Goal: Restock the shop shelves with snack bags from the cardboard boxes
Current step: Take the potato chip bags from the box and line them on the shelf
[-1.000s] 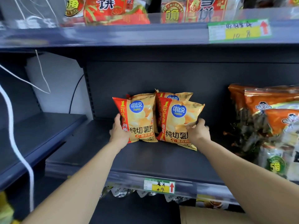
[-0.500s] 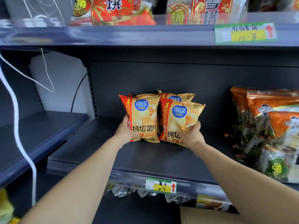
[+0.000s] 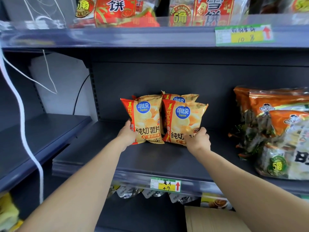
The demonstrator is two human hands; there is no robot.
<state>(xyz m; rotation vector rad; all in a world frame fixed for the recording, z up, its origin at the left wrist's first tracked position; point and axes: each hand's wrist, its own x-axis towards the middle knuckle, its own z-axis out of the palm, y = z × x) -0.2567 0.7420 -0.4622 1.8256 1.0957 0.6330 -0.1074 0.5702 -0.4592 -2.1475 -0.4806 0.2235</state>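
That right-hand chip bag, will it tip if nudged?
Probably tippy: the chip bag looks puffed and stands on its narrow bottom edge. Likely light for its size; its glossy film may slip in the right hand.

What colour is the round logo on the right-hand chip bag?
Blue with white lettering; the logo on the chip bag shows best in head view.

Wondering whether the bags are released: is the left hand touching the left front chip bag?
Touching. The head view shows the left hand gripping the left front chip bag, its fingers curled over the bag's lower left edge.
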